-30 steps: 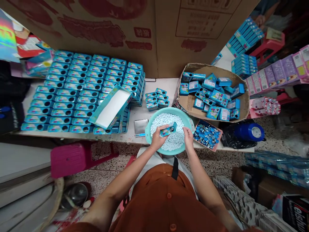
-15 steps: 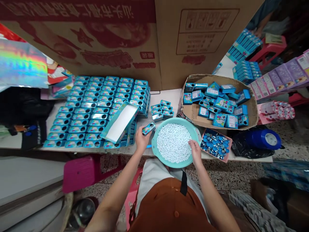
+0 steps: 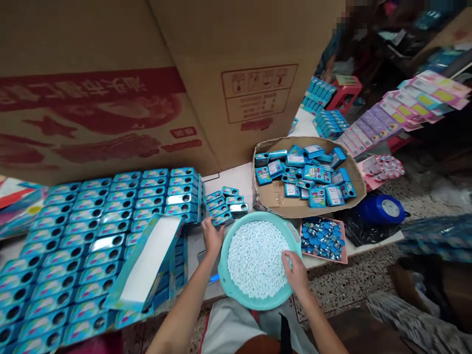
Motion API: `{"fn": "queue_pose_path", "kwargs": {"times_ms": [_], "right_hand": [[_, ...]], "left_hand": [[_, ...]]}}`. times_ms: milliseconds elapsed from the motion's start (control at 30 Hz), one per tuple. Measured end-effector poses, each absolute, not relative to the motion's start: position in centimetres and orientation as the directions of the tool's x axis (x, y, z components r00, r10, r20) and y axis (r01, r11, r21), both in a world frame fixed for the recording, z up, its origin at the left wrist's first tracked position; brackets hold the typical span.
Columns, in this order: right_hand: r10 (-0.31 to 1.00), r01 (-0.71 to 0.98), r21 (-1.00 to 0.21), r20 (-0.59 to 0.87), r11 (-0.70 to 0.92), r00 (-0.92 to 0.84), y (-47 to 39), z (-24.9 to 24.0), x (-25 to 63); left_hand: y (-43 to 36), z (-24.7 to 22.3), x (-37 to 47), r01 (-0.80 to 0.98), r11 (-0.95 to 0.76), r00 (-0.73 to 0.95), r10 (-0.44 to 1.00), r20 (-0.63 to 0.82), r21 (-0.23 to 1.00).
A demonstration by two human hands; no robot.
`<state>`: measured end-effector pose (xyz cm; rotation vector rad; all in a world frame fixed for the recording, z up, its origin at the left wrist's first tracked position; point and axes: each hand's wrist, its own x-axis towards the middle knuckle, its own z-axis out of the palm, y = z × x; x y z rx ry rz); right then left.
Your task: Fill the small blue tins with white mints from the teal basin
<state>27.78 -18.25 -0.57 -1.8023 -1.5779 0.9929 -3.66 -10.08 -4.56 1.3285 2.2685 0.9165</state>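
My left hand [image 3: 213,237] has its fingers around the near end of a small blue tin [image 3: 221,218], set against a small group of similar tins [image 3: 236,199] on the table. In front of my lap a turquoise bowl [image 3: 223,282] is filled with small white candies [image 3: 258,259]. My right hand [image 3: 295,271] is at the right side of the bowl, over the candies, its fingers curled together; whatever they hold is hidden. Right of the bowl, a pink tray [image 3: 343,253] contains blue and silver round lids [image 3: 321,238].
Rows of blue tins [image 3: 99,216] fill the left side, with an open blue carton [image 3: 147,260] lying on them. A cut cardboard box [image 3: 271,199] of blue packs stands behind the tray. A tall carton [image 3: 206,108] walls off the back. A blue container [image 3: 383,209] lies at right.
My left hand has moved the tin away from the bowl's left rim to the small group behind. My right hand stays at the bowl's right side. The view has turned right.
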Motion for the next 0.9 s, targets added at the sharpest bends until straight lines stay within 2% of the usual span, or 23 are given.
{"fn": "queue_pose_path", "kwargs": {"times_ms": [67, 167, 267, 367, 467, 533, 700, 800, 900], "right_hand": [[0.993, 0.677, -0.736, -0.098, -0.028, -0.065, -18.5, -0.9, 28.0], [0.985, 0.747, -0.655, -0.029, 0.111, -0.172, -18.6, -1.1, 28.1], [0.98, 0.772, -0.616, 0.003, 0.158, -0.197, -18.6, -1.3, 27.9], [0.983, 0.782, -0.601, 0.039, 0.165, -0.178, -18.7, -1.6, 27.7], [0.987, 0.781, -0.604, 0.063, 0.158, -0.151, -18.9, -2.1, 27.5], [0.988, 0.781, -0.606, 0.062, 0.151, -0.142, -19.0, -2.3, 27.5], [0.99, 0.781, -0.611, 0.033, 0.129, -0.139, -18.9, -2.3, 27.5], [0.988, 0.776, -0.617, 0.019, 0.13, -0.151, -18.9, -2.4, 27.8], [0.986, 0.781, -0.61, 0.006, 0.135, -0.166, -18.8, -2.3, 28.1]], "left_hand": [[-9.7, -3.5, -3.8, 0.7, 0.326, -0.463, 0.884, 0.057, 0.636], [-9.3, -0.9, -2.8, 0.81, 0.22, -0.4, 0.885, 0.237, 0.544], [-6.6, 2.1, 0.4, 0.872, -0.026, -0.211, 0.882, 0.422, 0.489], [-0.4, 3.8, 5.1, 0.844, -0.272, 0.021, 0.878, 0.479, 0.462], [7.4, 3.2, 10.0, 0.807, -0.426, 0.299, 0.892, 0.338, 0.41], [11.7, 1.6, 12.7, 0.84, -0.426, 0.374, 0.903, 0.21, 0.335], [16.8, -3.0, 16.7, 0.96, -0.208, 0.22, 0.974, -0.044, 0.187], [17.7, -3.6, 17.6, 0.981, -0.123, 0.137, 0.986, -0.095, 0.147], [18.3, -2.4, 17.5, 0.985, -0.103, 0.119, 0.987, -0.112, 0.139]]}}
